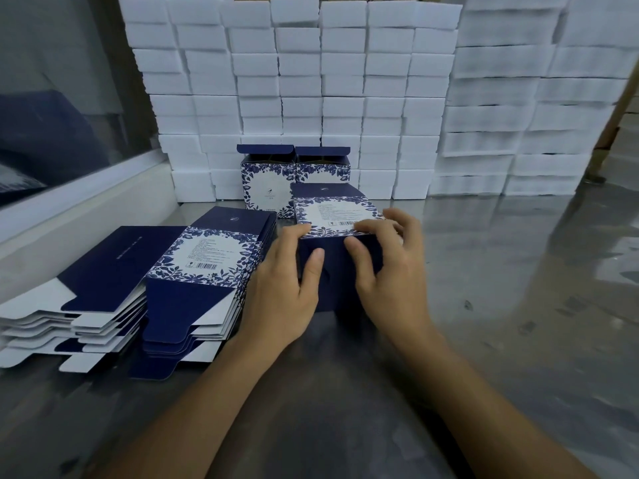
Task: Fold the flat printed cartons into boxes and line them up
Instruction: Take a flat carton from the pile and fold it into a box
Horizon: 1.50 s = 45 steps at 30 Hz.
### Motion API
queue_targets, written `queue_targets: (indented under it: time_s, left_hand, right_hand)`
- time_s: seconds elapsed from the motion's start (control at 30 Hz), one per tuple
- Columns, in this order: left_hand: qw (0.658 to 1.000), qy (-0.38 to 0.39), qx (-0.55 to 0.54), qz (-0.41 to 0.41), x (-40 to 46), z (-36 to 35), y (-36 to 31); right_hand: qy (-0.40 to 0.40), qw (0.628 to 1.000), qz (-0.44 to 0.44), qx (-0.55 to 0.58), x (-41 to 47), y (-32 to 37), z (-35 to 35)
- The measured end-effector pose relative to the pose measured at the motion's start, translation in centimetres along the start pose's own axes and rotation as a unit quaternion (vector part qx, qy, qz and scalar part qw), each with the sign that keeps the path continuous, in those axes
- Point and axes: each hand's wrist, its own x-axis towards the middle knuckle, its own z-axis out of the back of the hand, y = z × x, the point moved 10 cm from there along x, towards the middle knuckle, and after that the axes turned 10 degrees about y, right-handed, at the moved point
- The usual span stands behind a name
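While glossy flat cartons (pixel 193 271) lie stacked, left hand (pixel 287 288) and right hand (pixel 390 271) grip a squared navy box (pixel 337 233).

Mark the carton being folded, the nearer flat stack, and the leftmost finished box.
carton being folded (pixel 337 216): head view, its printed label panel.
nearer flat stack (pixel 204 252): head view, top sheet's label.
leftmost finished box (pixel 266 188): head view, front face.

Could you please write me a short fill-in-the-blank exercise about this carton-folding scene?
1. Both hands hold one ____ carton.
2. The flat cartons lie to the ____ of the left hand.
3. ____ folded boxes stand by the white blocks.
4. The right hand rests on the carton's ____ side.

Answers: blue; left; Two; right
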Motion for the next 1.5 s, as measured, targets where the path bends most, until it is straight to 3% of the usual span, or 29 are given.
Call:
queue_targets:
  time_s: [0.3,0.5,0.8,0.9,0.97,1.03,1.3,1.5]
  left_hand:
    - [1.000,0.019,-0.002,0.015,-0.1,-0.8,1.0]
    - [0.999,0.029,-0.006,0.012,-0.3,-1.2,1.5]
    - [1.000,0.017,-0.006,0.018,-0.4,-1.1,1.6]
    - [1.000,0.005,-0.012,0.027,-0.5,-0.6,1.8]
    - [0.999,-0.013,0.005,0.034,-0.6,0.0,1.8]
    - [0.999,-0.030,0.022,0.036,-0.7,0.4,1.6]
    - [0.991,-0.117,0.059,0.024,-1.1,2.0,0.8]
    - [0.992,-0.111,0.055,0.020,-0.9,1.8,1.0]
  right_hand:
    - [-0.002,1.000,-0.030,0.002,0.3,-0.9,-0.3]
    - [0.030,0.989,-0.105,0.102,0.0,-3.8,-0.4]
    - [0.008,0.987,-0.099,0.129,0.4,-4.0,0.1]
    - [0.075,0.966,-0.145,0.201,0.1,-4.9,-1.4]
    - [0.141,0.964,-0.156,0.165,-0.1,-5.0,-2.5]
    - [0.158,0.969,-0.154,0.112,-0.2,-4.7,-2.7]
    - [0.082,0.992,-0.092,0.024,-0.2,-2.7,-1.3]
    - [0.080,0.991,-0.092,0.047,-0.3,-2.9,-1.6]
